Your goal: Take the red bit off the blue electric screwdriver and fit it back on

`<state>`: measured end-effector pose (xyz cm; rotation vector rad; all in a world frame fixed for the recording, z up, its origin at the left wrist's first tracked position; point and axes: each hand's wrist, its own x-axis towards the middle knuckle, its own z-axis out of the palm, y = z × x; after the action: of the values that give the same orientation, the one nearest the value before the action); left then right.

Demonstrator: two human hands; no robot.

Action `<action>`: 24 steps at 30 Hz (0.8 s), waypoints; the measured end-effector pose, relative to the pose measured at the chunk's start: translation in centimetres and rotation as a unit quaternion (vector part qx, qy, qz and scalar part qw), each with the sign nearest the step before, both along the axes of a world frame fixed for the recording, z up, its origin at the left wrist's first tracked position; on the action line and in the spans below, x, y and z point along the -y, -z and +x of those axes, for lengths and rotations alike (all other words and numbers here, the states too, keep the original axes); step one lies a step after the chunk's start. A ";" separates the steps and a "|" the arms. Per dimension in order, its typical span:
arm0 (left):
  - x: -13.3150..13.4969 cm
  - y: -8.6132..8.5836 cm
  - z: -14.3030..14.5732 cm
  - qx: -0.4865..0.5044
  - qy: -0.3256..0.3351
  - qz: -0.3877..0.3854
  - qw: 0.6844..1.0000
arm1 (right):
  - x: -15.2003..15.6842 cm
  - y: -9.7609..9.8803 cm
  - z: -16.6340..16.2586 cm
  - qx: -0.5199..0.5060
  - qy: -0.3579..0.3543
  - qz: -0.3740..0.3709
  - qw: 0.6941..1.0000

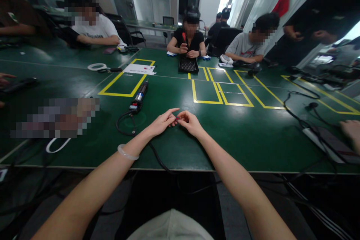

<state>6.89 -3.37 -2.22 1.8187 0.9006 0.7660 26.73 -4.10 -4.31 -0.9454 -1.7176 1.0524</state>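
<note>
Red piece (mostly hidden)

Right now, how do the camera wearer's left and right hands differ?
Pose: the left hand has its index finger stretched out; the right hand has its fingers bent.
Wrist: a pale bangle circles the arm behind the left hand; the arm behind the right hand is bare.
Shared: both are ungloved and meet at a small red piece over the green table. Too small to tell which hand grips it.
</note>
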 end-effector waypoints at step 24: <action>-3.4 -1.7 -7.8 -0.409 -0.402 0.254 0.779 | -0.3 0.4 0.5 0.072 0.065 0.033 0.995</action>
<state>-0.91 0.06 -0.54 2.2705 2.3365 0.7424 27.26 -3.82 -4.71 -1.0979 -1.7705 0.8544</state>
